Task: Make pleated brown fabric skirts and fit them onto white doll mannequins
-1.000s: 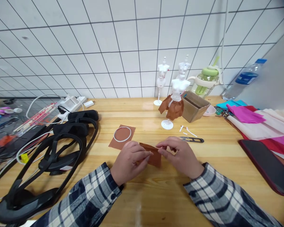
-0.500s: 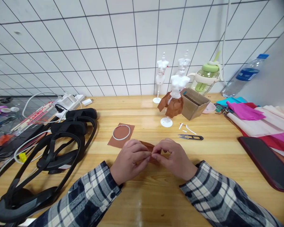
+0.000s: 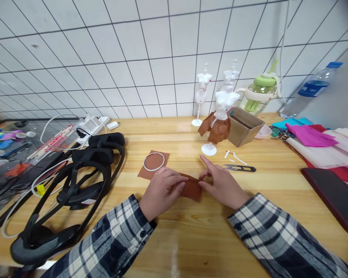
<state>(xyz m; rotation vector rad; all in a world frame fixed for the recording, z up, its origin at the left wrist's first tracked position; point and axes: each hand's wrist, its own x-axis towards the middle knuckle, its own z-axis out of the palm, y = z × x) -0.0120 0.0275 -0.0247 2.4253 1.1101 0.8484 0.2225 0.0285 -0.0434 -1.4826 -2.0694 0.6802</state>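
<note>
A folded piece of brown paper (image 3: pixel 192 189) lies on the wooden table (image 3: pixel 191 239) between my hands. My left hand (image 3: pixel 161 191) is closed, pinching its left edge. At the paper's right edge my right hand (image 3: pixel 222 183) grips with thumb and fingers while the index finger sticks out toward the wall. Just beyond my left hand lies another brown sheet (image 3: pixel 152 165) with a white ring (image 3: pixel 153 161) on it. Farther back stands a small white mannequin (image 3: pixel 219 119) wearing a brown paper skirt.
Black headsets (image 3: pixel 75 185) and cables fill the left side. Thread snips (image 3: pixel 240 168) lie right of my hands. A cardboard box (image 3: pixel 245 131), two more mannequins, a green jug (image 3: pixel 259 96), a water bottle (image 3: pixel 313 90), coloured paper sheets (image 3: pixel 321 144) and a dark phone (image 3: pixel 333 197) sit at right.
My hands have drawn apart a little, so more of the brown paper shows flat between them. My right index finger has straightened out. The view has shifted slightly.
</note>
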